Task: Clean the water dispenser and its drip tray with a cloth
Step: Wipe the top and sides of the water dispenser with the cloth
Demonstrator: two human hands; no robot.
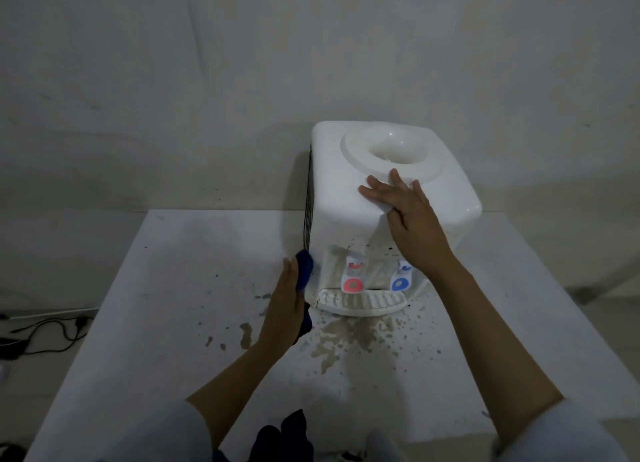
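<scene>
A stained white worktop (166,288) stands against a pale wall (207,63), black cables (48,333) (tangled) on the floor beside it.

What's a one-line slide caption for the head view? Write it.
Left hand presses a blue cloth to the dispenser side; right hand steadies its top.

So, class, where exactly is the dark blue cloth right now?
The dark blue cloth is in the left hand, pressed against the white plastic water dispenser's lower left corner, beside the slotted white drip tray.
</scene>
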